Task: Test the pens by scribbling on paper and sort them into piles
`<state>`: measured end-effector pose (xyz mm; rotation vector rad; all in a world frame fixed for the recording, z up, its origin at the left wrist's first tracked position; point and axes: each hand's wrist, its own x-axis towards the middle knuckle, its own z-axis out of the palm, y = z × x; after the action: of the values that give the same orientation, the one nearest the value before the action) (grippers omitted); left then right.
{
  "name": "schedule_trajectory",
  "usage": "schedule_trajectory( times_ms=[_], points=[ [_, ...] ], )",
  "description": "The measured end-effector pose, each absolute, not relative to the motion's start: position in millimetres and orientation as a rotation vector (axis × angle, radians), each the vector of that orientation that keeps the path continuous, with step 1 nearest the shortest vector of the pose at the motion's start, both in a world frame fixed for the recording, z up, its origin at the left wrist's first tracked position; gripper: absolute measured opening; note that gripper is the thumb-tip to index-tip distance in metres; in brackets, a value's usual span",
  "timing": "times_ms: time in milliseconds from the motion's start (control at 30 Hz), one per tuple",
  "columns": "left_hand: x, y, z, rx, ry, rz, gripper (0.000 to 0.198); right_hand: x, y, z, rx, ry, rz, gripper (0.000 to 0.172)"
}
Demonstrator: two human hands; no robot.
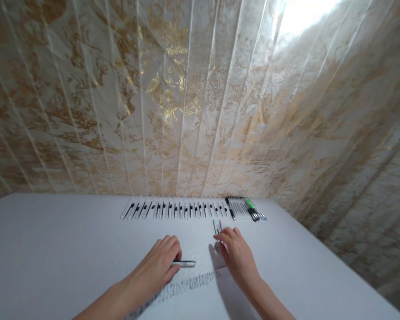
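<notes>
Head view: on the white desk (70,249) we see a row (175,208) of clear tubes with black pieces. Our left hand (163,258) is before the middle of the row, its fingers closed around a pen (186,264). Our right hand (236,251) is before the row's right end, its fingers pinching slim sticks (215,227); their exact kind we cannot tell. Black pens (232,213) lie just right of the row.
</notes>
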<state>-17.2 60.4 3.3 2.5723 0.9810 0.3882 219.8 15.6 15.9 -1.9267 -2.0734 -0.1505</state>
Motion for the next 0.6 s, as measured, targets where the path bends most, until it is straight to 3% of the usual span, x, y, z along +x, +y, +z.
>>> schedule_trajectory(
  times_ms=[400,600],
  points=[
    [-16.8,59.4,-0.5,2.563,0.988,0.405,0.017,206.7,10.5,11.9,-1.818,-2.084,-0.050,0.032],
    [-16.5,57.7,2.5,2.528,0.920,0.465,0.012,188.9,7.0,7.0,-1.654,-2.085,0.127,0.020]
  ],
)
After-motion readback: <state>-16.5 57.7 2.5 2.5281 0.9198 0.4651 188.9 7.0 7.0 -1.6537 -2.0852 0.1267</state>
